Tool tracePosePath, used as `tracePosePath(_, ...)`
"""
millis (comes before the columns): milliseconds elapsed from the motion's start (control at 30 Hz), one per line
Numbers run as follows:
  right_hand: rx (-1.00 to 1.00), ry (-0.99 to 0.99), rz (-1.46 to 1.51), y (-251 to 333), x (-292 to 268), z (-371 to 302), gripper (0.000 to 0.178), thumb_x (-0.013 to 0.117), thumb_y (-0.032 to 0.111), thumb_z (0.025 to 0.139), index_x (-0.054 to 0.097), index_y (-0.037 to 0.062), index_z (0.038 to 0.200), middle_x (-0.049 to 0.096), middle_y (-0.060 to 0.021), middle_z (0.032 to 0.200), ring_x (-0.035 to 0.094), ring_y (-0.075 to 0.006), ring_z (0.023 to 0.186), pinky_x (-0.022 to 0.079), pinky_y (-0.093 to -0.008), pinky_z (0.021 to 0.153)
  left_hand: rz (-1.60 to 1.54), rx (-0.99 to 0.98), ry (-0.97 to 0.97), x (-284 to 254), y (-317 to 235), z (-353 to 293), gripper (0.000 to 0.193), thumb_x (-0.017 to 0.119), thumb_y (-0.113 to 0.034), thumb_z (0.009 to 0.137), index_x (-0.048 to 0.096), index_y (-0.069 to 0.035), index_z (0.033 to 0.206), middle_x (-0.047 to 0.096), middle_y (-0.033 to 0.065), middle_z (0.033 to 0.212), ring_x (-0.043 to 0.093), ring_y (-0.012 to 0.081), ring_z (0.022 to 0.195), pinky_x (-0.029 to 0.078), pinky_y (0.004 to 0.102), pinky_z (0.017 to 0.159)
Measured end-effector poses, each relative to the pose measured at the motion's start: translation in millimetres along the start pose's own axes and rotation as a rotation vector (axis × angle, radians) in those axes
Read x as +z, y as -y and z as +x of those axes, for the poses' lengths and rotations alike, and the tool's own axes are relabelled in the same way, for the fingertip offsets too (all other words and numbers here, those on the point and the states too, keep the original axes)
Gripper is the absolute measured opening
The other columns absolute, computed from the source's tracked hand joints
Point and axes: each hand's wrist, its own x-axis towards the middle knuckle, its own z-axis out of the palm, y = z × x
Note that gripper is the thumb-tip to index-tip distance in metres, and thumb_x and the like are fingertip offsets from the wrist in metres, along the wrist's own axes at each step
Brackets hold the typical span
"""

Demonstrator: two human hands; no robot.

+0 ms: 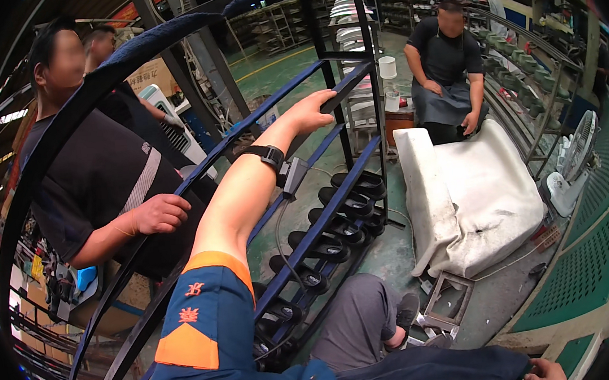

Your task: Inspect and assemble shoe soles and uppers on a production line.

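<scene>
My left hand (312, 112) reaches forward over a tall metal rack and grips its dark rail (354, 78), thumb and fingers on either side. A black strap circles my left wrist, and a small grey box (293, 176) with a cable is beside it. Black slippers (337, 227) sit in rows on the blue-covered bars below my forearm. At the lower right, my right hand (546, 371) is partly cut off by the picture's edge; its visible fingers are apart beside dark cloth (436, 374), holding nothing that I can see.
On the left a person's hand (162, 213) holds another rack bar, with a second person behind. Across from me someone in an apron (446, 69) sits behind a white-covered block (482, 196). A metal frame (450, 300) and a grey-trousered leg (359, 323) occupy the floor area; a fan (579, 144) stands right.
</scene>
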Motion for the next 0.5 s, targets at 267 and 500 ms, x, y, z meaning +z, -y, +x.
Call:
tracePosePath(267,0.014,-0.02,0.034,4,-2,-4,0.034,0.066,0.028,0.091,0.063,0.0015,0.113,0.068,-0.0187,0.088,0.065,-0.033,0.082,0.051,-0.0422,0.077,-0.003,0.039,0.01,3,3,4,0.073,0.065,-0.016,0.08,0.041,-0.007,0.149,0.043,0.0142,0.152,0.068,0.0196,0.093,0.055,0.0331,0.08)
tracePosePath(500,0.118,-0.041,0.088,-6,2,2,0.056,0.078,0.024,0.077,0.063,-0.0011,0.125,0.075,-0.015,0.09,0.073,-0.0225,0.084,0.055,-0.0335,0.078,-0.056,-0.016,0.028,-5,-2,-2,0.073,0.064,-0.014,0.081,0.04,-0.009,0.15,0.039,0.0122,0.155,0.068,0.019,0.089,0.056,0.0325,0.075)
